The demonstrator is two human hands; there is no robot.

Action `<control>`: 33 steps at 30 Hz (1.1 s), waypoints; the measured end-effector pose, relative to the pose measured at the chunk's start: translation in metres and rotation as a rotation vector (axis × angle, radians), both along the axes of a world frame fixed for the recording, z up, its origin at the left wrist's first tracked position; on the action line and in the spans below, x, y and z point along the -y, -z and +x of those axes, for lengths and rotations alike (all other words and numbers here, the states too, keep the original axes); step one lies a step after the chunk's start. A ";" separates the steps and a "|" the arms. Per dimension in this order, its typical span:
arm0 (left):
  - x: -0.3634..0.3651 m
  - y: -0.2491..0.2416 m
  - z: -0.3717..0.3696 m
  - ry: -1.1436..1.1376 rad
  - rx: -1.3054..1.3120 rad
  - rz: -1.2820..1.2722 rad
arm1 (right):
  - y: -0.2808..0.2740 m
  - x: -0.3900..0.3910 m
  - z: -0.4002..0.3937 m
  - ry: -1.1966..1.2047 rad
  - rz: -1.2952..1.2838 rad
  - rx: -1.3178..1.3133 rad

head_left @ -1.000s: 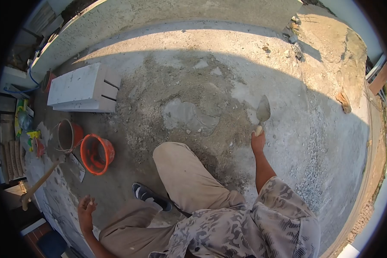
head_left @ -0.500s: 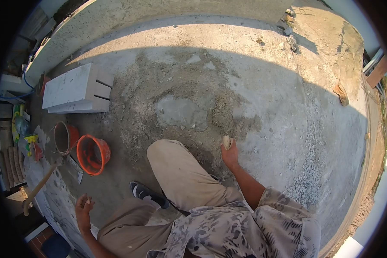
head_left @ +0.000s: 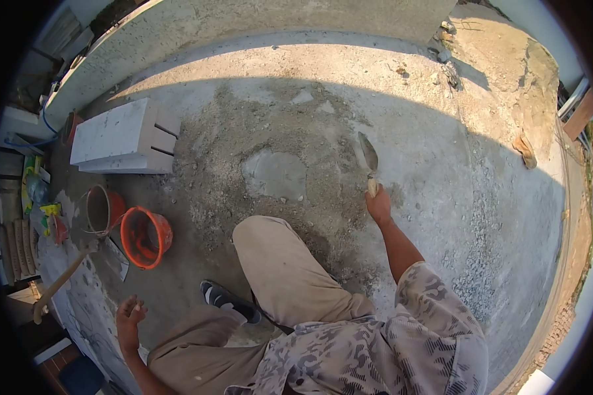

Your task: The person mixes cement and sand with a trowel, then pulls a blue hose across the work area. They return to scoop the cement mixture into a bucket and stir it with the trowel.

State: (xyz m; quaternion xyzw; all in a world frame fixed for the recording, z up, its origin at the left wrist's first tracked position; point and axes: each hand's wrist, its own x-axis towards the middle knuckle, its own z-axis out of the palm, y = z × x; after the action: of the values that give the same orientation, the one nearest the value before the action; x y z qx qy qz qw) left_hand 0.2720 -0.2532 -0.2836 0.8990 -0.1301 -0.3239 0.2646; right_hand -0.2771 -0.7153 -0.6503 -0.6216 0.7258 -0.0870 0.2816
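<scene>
My right hand (head_left: 379, 205) is closed round the pale handle of a pointed trowel (head_left: 369, 155). The trowel's blade points away from me, over the right edge of a patch of damp, gritty mortar (head_left: 336, 178). Within that patch, left of the trowel, lies a smoother grey area (head_left: 278, 175). My left hand (head_left: 130, 317) hangs in the air beside my left knee, its fingers loosely curled and slightly apart. Nothing shows in it. Ahead of that hand are an orange bucket (head_left: 166, 245) and a darker bucket (head_left: 116, 209).
White blocks (head_left: 112, 138) lie at the left behind the buckets. A long wooden handle (head_left: 62, 282) slants near the left edge. Loose gravel (head_left: 484, 263) covers floor at the right. A low concrete wall (head_left: 277, 23) runs along the back.
My right hand has moved right and slightly forward with the trowel, whose blade has come off the mortar heap and shows clearly. The smooth grey area looks partly covered. My left hand has barely moved.
</scene>
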 end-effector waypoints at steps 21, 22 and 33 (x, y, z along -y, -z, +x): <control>-0.025 -0.002 -0.016 -0.061 0.016 0.001 | 0.005 0.188 0.113 -0.242 -0.119 0.102; -0.023 -0.003 -0.015 -0.059 0.023 -0.008 | 0.010 0.192 0.122 -0.152 -0.133 0.089; -0.026 -0.005 -0.016 -0.015 0.025 0.021 | 0.000 0.183 0.049 -0.169 -0.005 0.032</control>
State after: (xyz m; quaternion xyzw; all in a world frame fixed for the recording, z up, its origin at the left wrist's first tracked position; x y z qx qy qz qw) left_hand 0.2560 -0.2268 -0.2791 0.9067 -0.1231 -0.3118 0.2560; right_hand -0.2276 -0.8988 -0.6498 -0.6799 0.6658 -0.0746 0.2981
